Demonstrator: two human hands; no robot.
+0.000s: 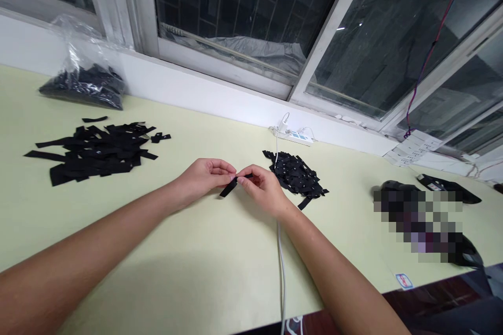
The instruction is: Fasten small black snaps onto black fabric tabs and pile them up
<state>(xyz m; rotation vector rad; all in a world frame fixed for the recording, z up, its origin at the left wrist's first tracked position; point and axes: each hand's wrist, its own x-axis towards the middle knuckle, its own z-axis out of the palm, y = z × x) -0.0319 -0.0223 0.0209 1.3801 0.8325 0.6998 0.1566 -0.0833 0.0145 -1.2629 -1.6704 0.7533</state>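
Note:
Over the middle of the pale green table, my left hand (206, 178) and my right hand (262, 188) meet at the fingertips. Both pinch one short black fabric strip (228, 189), whose free end hangs down between them. A small bit of it also shows past my right fingertips. To the left lies a loose pile of flat black strips (102, 149), some sticking out at its edges. A denser heap of black pieces (296, 174) with small white marks lies just beyond my right hand.
A clear plastic bag (84, 78) of black pieces stands at the back left. A white power strip (293, 136) sits by the wall, and a white cable (282, 272) runs past my right wrist to the front edge. Black items (448, 188) and a blurred patch are at right.

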